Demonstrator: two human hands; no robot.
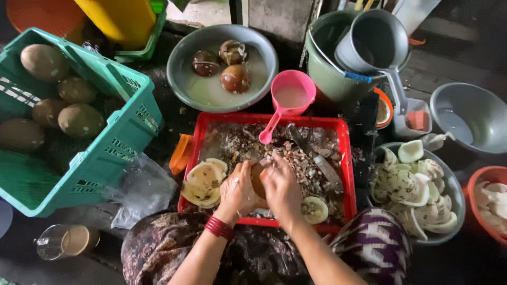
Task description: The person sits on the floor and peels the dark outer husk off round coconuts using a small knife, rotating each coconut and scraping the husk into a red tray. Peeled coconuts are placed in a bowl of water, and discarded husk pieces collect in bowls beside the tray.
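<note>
Low in the middle of the frame, the left hand (237, 191) and the right hand (282, 189) close together around a brown coconut piece (257, 179), the left cupping it from its side and the right gripping it from the other, so only a narrow strip of it shows between them; a red bracelet (218, 227) rings the left wrist. The hands hover over the near part of a red tray (343, 158) full of brown husk scraps, with pale coconut slices (203, 182) piled at its lower left corner and one more slice (315, 209) at its lower right. A large knife (317, 158) lies slanted across the scraps, right of the hands. A pink scoop (288, 100) rests with its handle on the tray's upper edge. Above it, a grey basin (182, 58) holds cloudy water and three brown shelled coconuts (222, 63). At the left of the frame a green plastic crate (121, 121), with raised lettering on its side wall, holds whole coconuts (79, 120). At the right, a grey bowl (457, 195) is heaped with white peeled pieces (412, 184). A crumpled clear plastic bag (142, 190) lies between crate and tray.
</note>
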